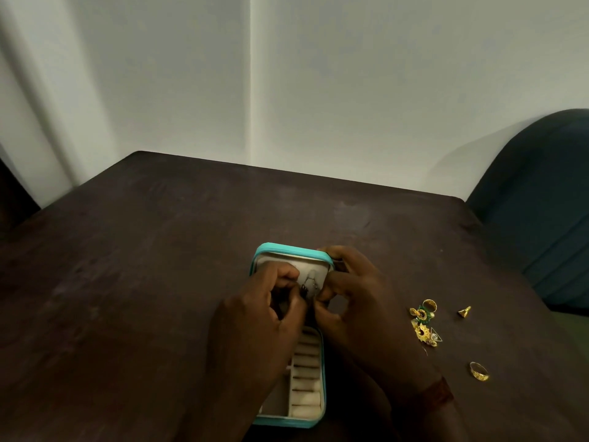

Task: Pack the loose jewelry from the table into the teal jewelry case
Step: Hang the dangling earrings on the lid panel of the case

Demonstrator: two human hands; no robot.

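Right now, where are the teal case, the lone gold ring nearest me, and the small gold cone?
teal jewelry case [293, 250]: head view, far rim of its lid.
gold ring [480, 376]: head view, near side of its band.
gold cone [464, 312]: head view, its body.

1. i can read no words, brands or numbers anywhere here.
2. the teal jewelry case [291, 250] under my fingers shows no legible label; its inside is too blurred to tell.

A teal jewelry case [287, 249] with cream lining sits on a dark brown table [159, 250]; gold-and-green jewelry [422, 331] glints at right.
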